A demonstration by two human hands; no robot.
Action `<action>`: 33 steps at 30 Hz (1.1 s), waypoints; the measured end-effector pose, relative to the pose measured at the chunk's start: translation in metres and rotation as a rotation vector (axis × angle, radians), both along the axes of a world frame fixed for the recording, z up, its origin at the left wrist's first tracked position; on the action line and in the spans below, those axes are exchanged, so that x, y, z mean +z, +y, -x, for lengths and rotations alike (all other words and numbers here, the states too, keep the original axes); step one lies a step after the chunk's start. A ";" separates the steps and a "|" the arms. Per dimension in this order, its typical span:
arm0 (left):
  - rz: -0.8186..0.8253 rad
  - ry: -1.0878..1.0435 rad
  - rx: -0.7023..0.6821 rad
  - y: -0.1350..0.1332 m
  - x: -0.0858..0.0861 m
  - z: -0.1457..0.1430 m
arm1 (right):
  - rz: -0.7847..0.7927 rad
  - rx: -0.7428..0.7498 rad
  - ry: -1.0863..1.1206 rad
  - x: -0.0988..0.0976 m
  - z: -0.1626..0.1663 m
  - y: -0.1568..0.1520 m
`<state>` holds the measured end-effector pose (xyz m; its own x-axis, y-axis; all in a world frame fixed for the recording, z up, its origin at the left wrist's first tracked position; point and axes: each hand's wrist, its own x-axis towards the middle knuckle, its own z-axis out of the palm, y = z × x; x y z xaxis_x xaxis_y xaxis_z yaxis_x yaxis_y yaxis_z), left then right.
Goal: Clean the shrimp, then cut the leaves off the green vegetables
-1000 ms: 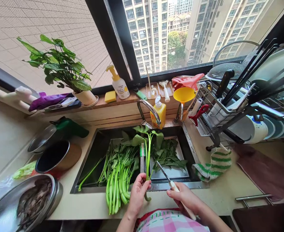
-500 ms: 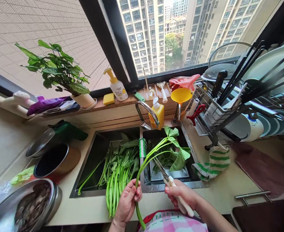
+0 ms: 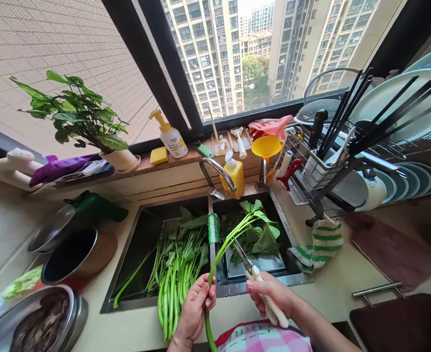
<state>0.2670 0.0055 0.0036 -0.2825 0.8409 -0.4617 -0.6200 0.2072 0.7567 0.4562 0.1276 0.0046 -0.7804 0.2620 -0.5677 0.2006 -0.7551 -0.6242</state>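
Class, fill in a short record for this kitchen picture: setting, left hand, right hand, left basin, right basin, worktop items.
Setting: double sink below a window
Left hand: grips one leafy green stalk, which leans over the right basin
Right hand: holds white-handled scissors, blades open at the stalk
Left basin: bundle of green stalks, ends resting on the front rim
Right basin: loose leaves on a metal tray
Worktop items: striped cloth, dark pot, steel bowl, dish rack
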 end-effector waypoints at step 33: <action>0.070 1.258 -0.132 -0.014 0.019 0.000 | -0.299 0.040 -0.090 0.005 -0.025 0.017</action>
